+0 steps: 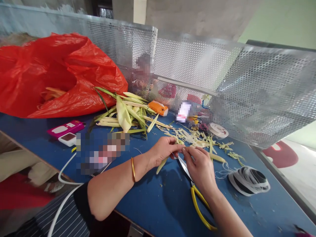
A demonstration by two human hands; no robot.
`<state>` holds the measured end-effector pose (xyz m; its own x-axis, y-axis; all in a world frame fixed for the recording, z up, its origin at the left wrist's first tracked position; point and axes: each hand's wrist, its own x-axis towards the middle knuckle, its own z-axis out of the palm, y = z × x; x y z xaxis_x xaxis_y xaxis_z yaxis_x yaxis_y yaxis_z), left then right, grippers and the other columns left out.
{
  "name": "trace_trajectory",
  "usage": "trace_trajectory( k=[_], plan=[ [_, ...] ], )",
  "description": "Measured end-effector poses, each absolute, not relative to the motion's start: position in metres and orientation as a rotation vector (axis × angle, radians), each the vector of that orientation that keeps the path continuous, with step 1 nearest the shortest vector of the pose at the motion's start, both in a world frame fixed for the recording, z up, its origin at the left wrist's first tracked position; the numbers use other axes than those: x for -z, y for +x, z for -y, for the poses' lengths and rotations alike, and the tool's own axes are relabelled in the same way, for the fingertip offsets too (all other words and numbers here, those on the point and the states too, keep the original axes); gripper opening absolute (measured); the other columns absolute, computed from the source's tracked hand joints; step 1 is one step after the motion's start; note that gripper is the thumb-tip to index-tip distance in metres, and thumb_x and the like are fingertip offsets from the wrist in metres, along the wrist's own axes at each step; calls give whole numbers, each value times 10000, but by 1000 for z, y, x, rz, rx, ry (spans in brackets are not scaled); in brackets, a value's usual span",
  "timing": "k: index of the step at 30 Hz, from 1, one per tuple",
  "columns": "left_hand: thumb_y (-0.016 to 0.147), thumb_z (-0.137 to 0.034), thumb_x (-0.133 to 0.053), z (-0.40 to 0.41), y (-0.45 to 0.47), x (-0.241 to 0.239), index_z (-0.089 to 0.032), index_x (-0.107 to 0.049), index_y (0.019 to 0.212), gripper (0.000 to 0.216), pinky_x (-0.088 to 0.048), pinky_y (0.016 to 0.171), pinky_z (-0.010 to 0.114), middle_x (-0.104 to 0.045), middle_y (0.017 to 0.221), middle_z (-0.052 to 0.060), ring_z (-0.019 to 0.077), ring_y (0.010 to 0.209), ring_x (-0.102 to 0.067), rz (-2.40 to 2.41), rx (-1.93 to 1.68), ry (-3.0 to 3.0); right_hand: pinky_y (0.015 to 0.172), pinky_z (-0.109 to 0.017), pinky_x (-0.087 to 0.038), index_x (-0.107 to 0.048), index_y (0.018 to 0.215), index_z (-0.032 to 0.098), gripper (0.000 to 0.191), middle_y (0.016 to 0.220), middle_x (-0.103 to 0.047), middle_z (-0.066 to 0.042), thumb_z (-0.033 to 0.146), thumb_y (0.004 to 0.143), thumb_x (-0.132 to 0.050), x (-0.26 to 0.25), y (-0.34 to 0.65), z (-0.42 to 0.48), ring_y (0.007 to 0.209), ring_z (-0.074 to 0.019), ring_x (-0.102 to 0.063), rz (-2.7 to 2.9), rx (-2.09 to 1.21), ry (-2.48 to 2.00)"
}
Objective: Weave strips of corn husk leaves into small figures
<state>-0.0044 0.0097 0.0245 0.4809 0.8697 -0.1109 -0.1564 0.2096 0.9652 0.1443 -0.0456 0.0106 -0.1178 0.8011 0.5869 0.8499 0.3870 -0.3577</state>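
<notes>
In front of me both my hands meet fingertip to fingertip above the blue table. My left hand [163, 150] is closed in a pinch on a pale green corn husk [161, 166], whose pointed end hangs below it. My right hand [201, 164] pinches beside the left fingertips; what it grips is too small to make out. Scissors with yellow handles [195, 200] lie on the table below my right hand, partly hidden by it. Behind the hands are shredded husk strips [187, 135]. A spool of white thread [249, 181] stands to the right, with loose thread trailing leftward.
A heap of corn husks [123, 115] lies beside a large red plastic bag [98, 72]. Nearby are an orange tissue pack [158, 108], a roll of tape [218, 130] and a magenta box [65, 129]. Perforated metal panels [187, 62] border the blue table [148, 210]. A white cable [64, 179] crosses its left edge.
</notes>
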Motion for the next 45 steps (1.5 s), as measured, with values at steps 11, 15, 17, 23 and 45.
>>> trace_trajectory(
  k=[11, 15, 17, 23, 45],
  plan=[
    [718, -342, -750, -9, -3, -27, -136, -552, 671, 289, -282, 438, 191, -511, 549, -54, 39, 461, -426, -826, -836, 1103, 741, -285, -371, -456, 606, 216, 357, 571, -522, 23, 325, 945, -470, -28, 147, 55, 607, -145, -515, 1946, -132, -1412],
    [673, -395, -787, -11, -6, -27, -137, -573, 695, 336, -310, 461, 203, -516, 575, -50, 48, 484, -450, -777, -798, 1077, 699, -291, -376, -568, 628, 213, 368, 647, -612, -6, 438, 913, -504, -25, 150, 50, 671, -171, -550, 1853, -365, -1501],
    [645, -420, -805, -11, -8, -27, -136, -583, 710, 366, -326, 477, 210, -548, 613, -37, 50, 498, -466, -730, -760, 1091, 677, -296, -388, -647, 691, 207, 407, 707, -652, -26, 552, 869, -527, -22, 152, 44, 708, -191, -565, 1659, -575, -1540],
    [610, -466, -810, -10, -10, -28, -138, -607, 720, 401, -301, 468, 222, -585, 654, -12, 60, 507, -472, -678, -617, 1166, 629, -271, -421, -708, 714, 172, 432, 674, -614, -14, 583, 616, -794, -15, 151, 35, 613, -130, -491, 987, -1134, -1278],
    [666, -284, -572, -4, -7, -30, -156, -654, 588, 170, -236, 448, 238, -394, 447, -44, 80, 441, -326, -743, -524, 1352, 591, -264, -383, -584, 560, 192, 339, 552, -497, 33, 418, 602, -833, -11, 134, 42, 568, -114, -448, 827, -982, -1113]
  ],
)
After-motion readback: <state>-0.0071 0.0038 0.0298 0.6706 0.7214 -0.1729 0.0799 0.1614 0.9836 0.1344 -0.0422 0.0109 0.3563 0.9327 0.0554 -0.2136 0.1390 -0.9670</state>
